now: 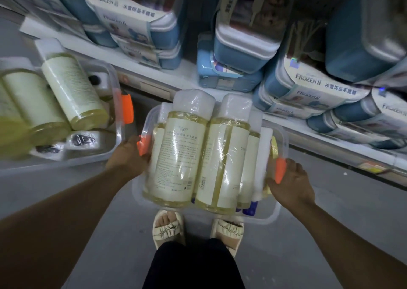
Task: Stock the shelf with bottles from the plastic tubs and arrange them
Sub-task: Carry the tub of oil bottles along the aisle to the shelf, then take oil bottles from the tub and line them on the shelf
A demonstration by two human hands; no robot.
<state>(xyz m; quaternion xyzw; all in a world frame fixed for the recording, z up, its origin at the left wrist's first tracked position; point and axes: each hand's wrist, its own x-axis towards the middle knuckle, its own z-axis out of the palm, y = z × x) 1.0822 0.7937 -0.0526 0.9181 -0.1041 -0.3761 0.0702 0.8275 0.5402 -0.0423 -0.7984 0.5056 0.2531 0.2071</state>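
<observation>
A clear plastic tub (276, 209) with orange clips is held in front of me above the floor. My left hand (127, 154) grips its left end and my right hand (290, 183) grips its right end. Several wrapped bottles (174, 156) of yellowish liquid with white caps lie stacked in it. A second clear tub (115, 103) with more of the same bottles (72, 90) sits at the left. The white shelf (330, 139) runs diagonally behind the held tub.
Blue and white boxed cases (312, 83) are stacked along the shelf from upper left to right. Grey floor (308, 255) lies below, with my sandalled feet (193, 229) under the held tub.
</observation>
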